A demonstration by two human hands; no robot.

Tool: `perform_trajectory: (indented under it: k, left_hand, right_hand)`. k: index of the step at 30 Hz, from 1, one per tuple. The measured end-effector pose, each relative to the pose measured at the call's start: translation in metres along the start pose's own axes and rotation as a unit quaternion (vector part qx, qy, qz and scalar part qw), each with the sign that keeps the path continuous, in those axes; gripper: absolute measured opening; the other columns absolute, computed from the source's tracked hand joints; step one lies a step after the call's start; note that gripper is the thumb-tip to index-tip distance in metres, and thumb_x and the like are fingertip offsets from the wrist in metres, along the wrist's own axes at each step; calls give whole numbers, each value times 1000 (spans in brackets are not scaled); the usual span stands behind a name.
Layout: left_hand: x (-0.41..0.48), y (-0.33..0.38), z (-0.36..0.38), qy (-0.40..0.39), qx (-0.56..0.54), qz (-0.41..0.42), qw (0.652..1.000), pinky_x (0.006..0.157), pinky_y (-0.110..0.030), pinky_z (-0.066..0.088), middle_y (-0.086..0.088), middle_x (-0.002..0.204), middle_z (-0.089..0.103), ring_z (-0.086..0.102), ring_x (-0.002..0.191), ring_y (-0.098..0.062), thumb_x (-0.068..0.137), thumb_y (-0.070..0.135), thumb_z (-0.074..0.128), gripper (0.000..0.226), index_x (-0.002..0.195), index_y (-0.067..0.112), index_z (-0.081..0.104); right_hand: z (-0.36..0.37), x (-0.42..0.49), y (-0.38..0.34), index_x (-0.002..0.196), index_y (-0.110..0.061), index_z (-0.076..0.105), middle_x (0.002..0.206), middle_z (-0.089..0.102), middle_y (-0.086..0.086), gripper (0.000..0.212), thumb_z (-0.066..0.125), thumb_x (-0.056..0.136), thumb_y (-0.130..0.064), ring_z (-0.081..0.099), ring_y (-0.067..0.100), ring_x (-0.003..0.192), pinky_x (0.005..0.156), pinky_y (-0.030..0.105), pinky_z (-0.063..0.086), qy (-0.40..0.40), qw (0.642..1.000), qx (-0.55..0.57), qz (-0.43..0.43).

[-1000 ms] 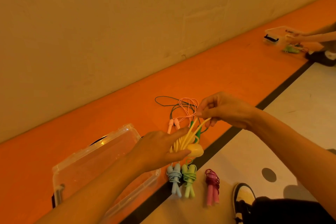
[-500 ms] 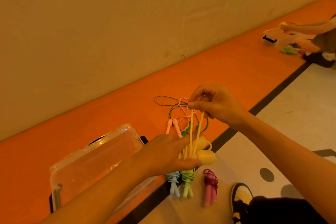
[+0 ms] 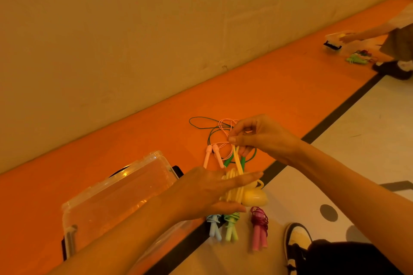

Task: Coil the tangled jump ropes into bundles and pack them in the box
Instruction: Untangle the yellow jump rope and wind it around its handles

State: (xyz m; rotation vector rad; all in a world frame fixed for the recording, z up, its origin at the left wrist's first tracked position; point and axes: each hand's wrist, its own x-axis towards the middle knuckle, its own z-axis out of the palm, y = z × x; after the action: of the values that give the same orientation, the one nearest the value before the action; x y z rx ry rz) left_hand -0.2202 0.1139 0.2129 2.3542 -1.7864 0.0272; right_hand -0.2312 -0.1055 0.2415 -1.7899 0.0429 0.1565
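My left hand (image 3: pixel 210 192) grips a yellow jump rope (image 3: pixel 240 192) by its coils and yellow handles, low in the middle. My right hand (image 3: pixel 259 136) pinches the free yellow cord just above and holds it taut. Behind them on the orange floor lie a loose pink rope (image 3: pixel 214 152) and a tangled green rope (image 3: pixel 207 128). Three coiled bundles lie below my left hand: blue (image 3: pixel 213 226), light green (image 3: pixel 231 227) and dark pink (image 3: pixel 259 227). The clear plastic box (image 3: pixel 116 198) stands open at lower left.
A beige wall runs along the far side of the orange strip. A black line divides orange from pale floor. My shoe (image 3: pixel 297 241) is at bottom right. Far right, another person (image 3: pixel 400 38) reaches toward a second box (image 3: pixel 335 40) and rope bundles (image 3: pixel 357 59).
My right hand has carried the yellow cord left and down toward the bundle. My left hand's fingers have spread flatter over the coils.
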Motion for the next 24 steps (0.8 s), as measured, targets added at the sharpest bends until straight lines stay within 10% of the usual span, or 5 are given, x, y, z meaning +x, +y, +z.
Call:
perform_trajectory:
  k: [8,24]
  left_hand:
    - [-9,-21,-5,41,-95,-142,984,48,-12,26,13,77,56,57,62,-11,84,74,46,68,141,59,13]
    - [-17,-39,1,101,-163,-195,962,50,-25,39,5,76,63,55,56,-7,80,77,39,66,136,64,8]
  right_hand:
    - [-2,-5,8,97,0,70,85,73,9,13,64,87,5,73,18,73,63,18,58,40,994,97,12]
    - [36,-16,18,100,-11,75,79,75,-3,20,57,96,-18,67,7,68,58,18,51,88,994,8,-62]
